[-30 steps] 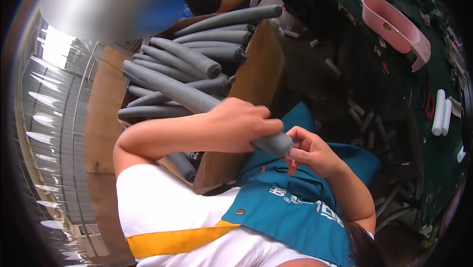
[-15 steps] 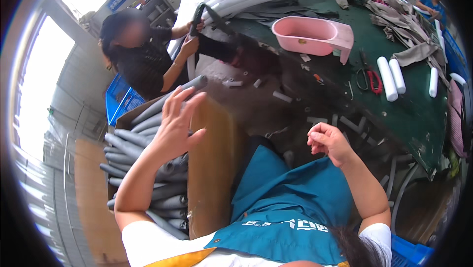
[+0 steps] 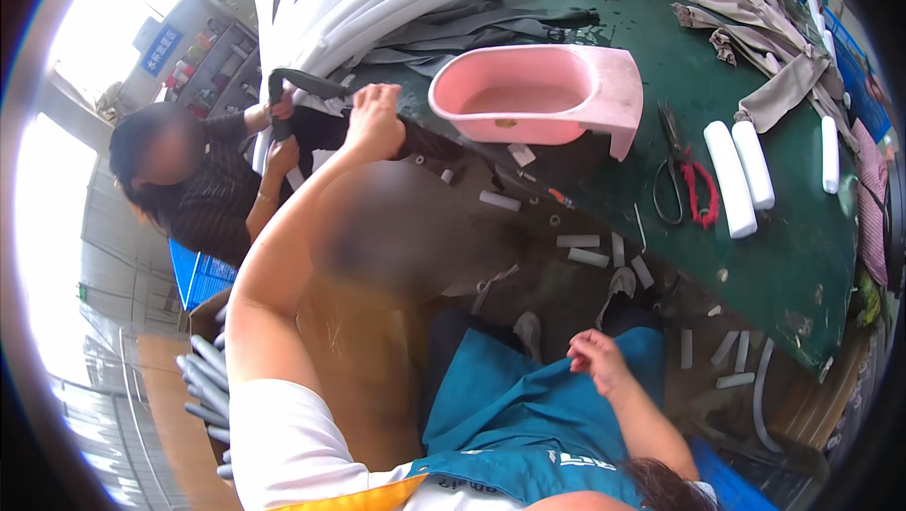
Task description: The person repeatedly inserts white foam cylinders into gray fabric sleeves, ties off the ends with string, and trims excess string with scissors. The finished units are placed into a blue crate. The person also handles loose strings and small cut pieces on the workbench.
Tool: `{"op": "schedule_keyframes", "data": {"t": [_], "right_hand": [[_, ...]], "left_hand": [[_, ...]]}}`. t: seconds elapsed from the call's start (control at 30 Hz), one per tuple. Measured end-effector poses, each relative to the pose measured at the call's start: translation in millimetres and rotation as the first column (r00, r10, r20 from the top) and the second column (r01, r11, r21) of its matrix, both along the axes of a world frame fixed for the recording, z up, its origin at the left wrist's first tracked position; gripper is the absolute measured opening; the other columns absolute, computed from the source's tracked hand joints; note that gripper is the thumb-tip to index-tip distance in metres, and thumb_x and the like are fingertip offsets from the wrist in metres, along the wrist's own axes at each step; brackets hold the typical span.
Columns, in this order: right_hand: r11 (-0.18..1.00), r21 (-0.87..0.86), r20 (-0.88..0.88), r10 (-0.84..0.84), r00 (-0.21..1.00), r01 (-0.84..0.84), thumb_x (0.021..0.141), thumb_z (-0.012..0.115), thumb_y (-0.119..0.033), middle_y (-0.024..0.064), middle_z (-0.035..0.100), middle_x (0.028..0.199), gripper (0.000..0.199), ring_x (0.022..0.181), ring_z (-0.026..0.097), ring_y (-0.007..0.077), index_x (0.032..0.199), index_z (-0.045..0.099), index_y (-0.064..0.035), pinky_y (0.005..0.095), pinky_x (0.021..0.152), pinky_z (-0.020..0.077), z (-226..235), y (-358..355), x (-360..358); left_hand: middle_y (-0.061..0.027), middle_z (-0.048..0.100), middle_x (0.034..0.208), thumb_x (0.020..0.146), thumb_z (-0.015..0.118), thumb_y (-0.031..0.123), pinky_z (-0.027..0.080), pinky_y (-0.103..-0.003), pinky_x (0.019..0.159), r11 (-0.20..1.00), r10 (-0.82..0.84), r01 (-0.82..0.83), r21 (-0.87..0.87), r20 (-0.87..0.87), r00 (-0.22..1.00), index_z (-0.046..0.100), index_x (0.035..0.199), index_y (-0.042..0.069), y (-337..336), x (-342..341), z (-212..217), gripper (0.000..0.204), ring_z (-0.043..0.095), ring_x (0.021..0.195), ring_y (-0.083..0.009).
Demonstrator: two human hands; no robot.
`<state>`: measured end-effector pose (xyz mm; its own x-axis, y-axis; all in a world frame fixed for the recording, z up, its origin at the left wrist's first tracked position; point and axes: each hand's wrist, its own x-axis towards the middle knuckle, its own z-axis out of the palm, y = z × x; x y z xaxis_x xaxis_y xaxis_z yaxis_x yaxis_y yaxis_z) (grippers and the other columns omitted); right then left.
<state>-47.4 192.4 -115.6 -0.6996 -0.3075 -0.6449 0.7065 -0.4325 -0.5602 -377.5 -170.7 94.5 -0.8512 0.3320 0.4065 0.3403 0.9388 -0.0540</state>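
Observation:
My left hand point(image 3: 376, 126) is stretched out far ahead, close to the end of a dark grey strip point(image 3: 319, 85) and left of a pink plastic tub point(image 3: 613, 82). Its back faces me and the fingers bend away, so what lies under them is hidden. My right hand point(image 3: 598, 360) hovers over my teal apron point(image 3: 528, 398) with fingers loosely curled in, nothing visible in them. At the left, another person point(image 3: 203, 181) in dark clothes grips the dark strip with both hands.
On the green table point(image 3: 755, 284) lie scissors with red handles point(image 3: 700, 192), white foam rolls point(image 3: 729, 179) and grey-brown cloth point(image 3: 783, 96). Long white foam tubes point(image 3: 415, 6) fan out at the back. Grey foam tubes point(image 3: 205, 374) fill a cardboard box point(image 3: 363, 369); cut white pieces point(image 3: 587, 257) litter the floor.
My left hand has moved forward from above the box of grey tubes, its spread fingers now bent. My right hand has sunk lower, still curled. The view has shifted right.

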Motion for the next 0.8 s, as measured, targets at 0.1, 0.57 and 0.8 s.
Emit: {"op": "schedule_keyframes", "data": {"t": [0.1, 0.57, 0.8], "right_hand": [[0.999, 0.042, 0.087, 0.017, 0.996, -0.02, 0.092, 0.061, -0.018, 0.0051, 0.066, 0.079, 0.011, 0.063, 0.061, 0.0106, 0.094, 0.061, -0.0077, 0.0242, 0.06, 0.0523, -40.6, -12.7, 2.5], [0.999, 0.049, 0.175, 0.007, 0.985, -0.016, 0.093, 0.06, -0.018, 0.0044, 0.066, 0.079, 0.011, 0.064, 0.061, 0.0111, 0.094, 0.061, -0.0075, 0.0249, 0.061, 0.0529, -63.6, -15.1, -31.8], [0.994, 0.077, 0.165, 0.063, 0.984, -0.076, 0.093, 0.059, -0.019, 0.0049, 0.065, 0.081, 0.011, 0.066, 0.062, 0.0124, 0.095, 0.06, -0.0087, 0.0273, 0.064, 0.0536, -73.5, -16.7, -25.4]], "left_hand": [[-0.0201, 0.059, 0.118, 0.072, 0.056, 0.005, 0.037, -0.044, 0.103, 0.991, 0.056, -0.063, 0.118, 0.06, 0.997, 0.059, 0.116, 0.002, -5.1, -75.2, 7.4, 0.044, 0.05, 0.118, -0.0367], [-0.0037, 0.066, 0.08, 0.089, 0.064, 0.017, 0.047, -0.026, 0.07, 0.888, -0.208, -0.029, 0.459, 0.457, 0.865, 0.068, 0.102, 0.005, 35.1, -178.0, -43.3, 0.018, 0.057, 0.073, -0.0086], [-0.005, 0.059, 0.089, 0.098, 0.051, 0.013, 0.046, -0.029, 0.078, 0.691, -0.232, 0.123, 0.712, 0.057, 0.971, 0.059, 0.098, 0.001, 12.4, -159.3, -36.3, 0.015, 0.057, 0.089, -0.0139]]}}
